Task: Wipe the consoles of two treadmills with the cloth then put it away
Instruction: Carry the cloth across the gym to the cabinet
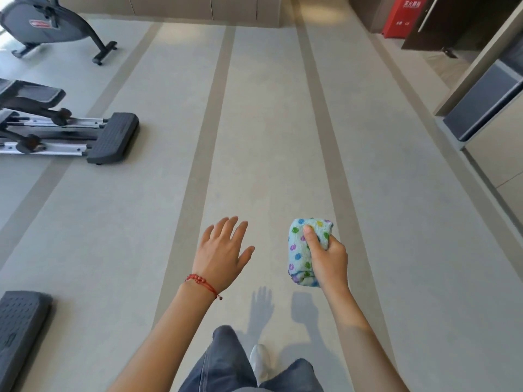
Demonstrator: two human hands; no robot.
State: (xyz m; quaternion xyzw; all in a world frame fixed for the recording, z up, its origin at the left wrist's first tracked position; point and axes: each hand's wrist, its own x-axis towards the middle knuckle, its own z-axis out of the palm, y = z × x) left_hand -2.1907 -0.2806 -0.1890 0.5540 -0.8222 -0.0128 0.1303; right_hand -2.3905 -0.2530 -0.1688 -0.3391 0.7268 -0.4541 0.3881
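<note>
Right hand clutches the dotted cloth — left hand spread, empty.

cloth: pale blue-white terry, dotted in blue, green, yellow, pink and purple
bracelet: red braided cord with small red beads
floor: pale grey, crossed by darker taupe stripes running away from the camera
trousers: faded blue-grey denim
shoe: white
exercise bike: dark grey body, black legs, red-and-white label
elliptical rails: silver metal, black arms
end cap: charcoal, finely ribbed
step plate: dark grey, rows of small dashes
extinguisher box: bright red, white lettering
door: dark brown
wall cabinets: beige
</note>
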